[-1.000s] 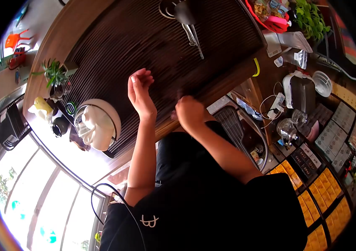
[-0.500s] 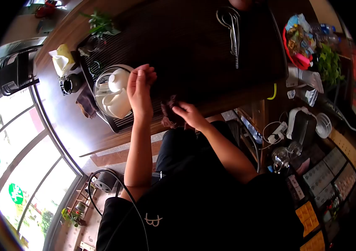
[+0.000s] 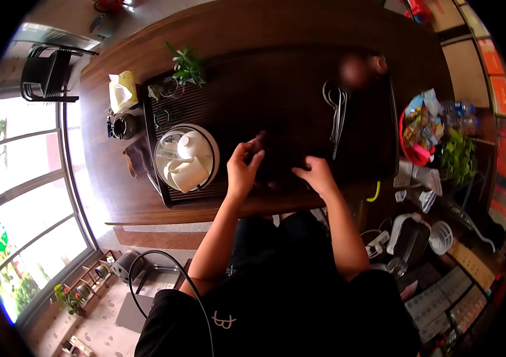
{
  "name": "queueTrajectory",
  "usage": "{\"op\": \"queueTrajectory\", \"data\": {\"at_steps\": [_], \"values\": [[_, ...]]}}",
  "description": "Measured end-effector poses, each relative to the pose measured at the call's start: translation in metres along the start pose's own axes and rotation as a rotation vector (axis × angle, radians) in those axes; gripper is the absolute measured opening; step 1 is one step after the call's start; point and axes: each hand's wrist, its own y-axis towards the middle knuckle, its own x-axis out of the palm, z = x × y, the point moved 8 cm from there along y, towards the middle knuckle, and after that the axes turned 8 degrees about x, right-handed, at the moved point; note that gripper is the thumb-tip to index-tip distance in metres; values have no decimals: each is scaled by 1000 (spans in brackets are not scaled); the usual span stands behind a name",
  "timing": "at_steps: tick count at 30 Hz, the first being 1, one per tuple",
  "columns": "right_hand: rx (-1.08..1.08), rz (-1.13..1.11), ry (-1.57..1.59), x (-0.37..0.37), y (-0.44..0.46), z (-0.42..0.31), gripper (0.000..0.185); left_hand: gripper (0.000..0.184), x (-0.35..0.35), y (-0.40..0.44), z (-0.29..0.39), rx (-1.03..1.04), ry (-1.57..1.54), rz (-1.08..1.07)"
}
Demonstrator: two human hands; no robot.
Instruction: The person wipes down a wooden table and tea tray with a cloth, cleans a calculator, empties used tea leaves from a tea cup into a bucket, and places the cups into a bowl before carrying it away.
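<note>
My left hand [image 3: 243, 171] is over the front of the dark tea tray, its fingers curled. A dark brown crumpled cloth [image 3: 261, 140] shows faintly at its fingertips. To the right my right hand [image 3: 319, 177] is bent at the same height, thumb pointing left and fingers curled. What lies between its fingers blends into the dark tray and I cannot make it out. Left of my left hand is a round clear-walled basin [image 3: 213, 156] holding a white lidded pot [image 3: 190, 144] and a cream-coloured pitcher [image 3: 186, 174].
Metal tongs [image 3: 337, 122] lie on the tray [image 3: 265, 77], below a blurred reddish round shape [image 3: 355, 71]. A potted plant [image 3: 188, 66], tissue pack [image 3: 123, 92] and dark pot [image 3: 125, 126] stand left. On the right is a red basket [image 3: 406, 143] of packets.
The view has tilted, showing more of the table. My left hand has come down from beside the basin to the cloth. My right hand has moved right, away from my lap and over the tray.
</note>
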Motion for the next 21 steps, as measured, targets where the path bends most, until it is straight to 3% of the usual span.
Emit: {"op": "queueTrajectory", "data": {"at_steps": [1, 2, 4, 6, 7, 10, 12, 13, 14, 17, 21], "values": [[-29, 50, -9, -20, -1, -13, 27, 15, -1, 7, -4, -23, -113, 61], [-102, 27, 179, -33, 9, -11, 26, 16, -4, 13, -9, -45, -197, 183], [-406, 76, 207, -66, 5, -62, 26, 18, -5, 26, -23, -134, -240, 303], [-417, -33, 550, -78, 6, -102, 50, 20, 10, 46, -38, -153, -250, 214], [-425, -125, 514, -82, 23, -106, 68, 23, 16, 57, -36, -149, -198, 208], [-459, -211, 591, -80, 70, -153, 55, 30, 18, 94, -41, -156, -65, 227], [-564, -143, 332, -71, 114, -174, 39, 31, 2, 109, -10, 357, 710, 510], [-689, -36, 180, -63, 130, -196, 34, 35, 3, 115, -26, 295, 687, 456], [-811, 72, 27, -50, 144, -218, 30, 38, 6, 113, -30, 359, 839, 438], [-1140, 187, -180, -5, 190, -264, 22, 43, 14, 118, -32, 300, 976, 393], [-1246, 306, -628, 82, 242, -301, 9, 44, 16, 124, -29, 245, 1024, 339]]}}
